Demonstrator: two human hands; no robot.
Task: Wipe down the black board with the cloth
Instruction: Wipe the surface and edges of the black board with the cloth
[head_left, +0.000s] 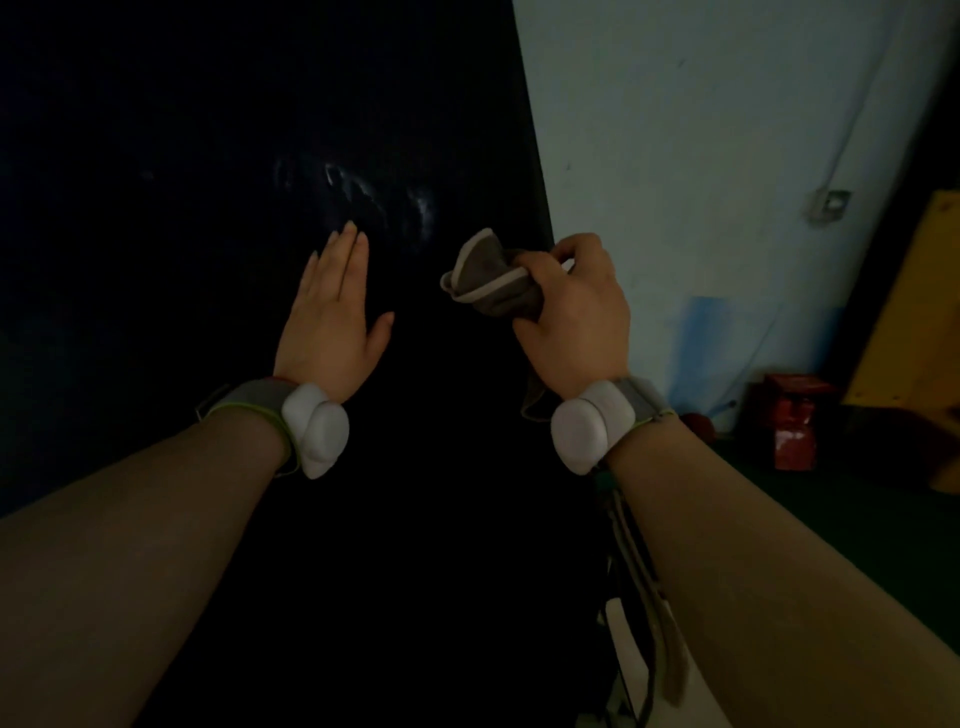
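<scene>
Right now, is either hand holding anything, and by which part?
The right hand grips the bunched grey cloth with pale edging around its middle, one end sticking out. The left hand is open and flat against the black board, holding nothing.

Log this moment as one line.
left hand: flat, open on black board | right hand: gripping bunched cloth | smears: visible
</scene>
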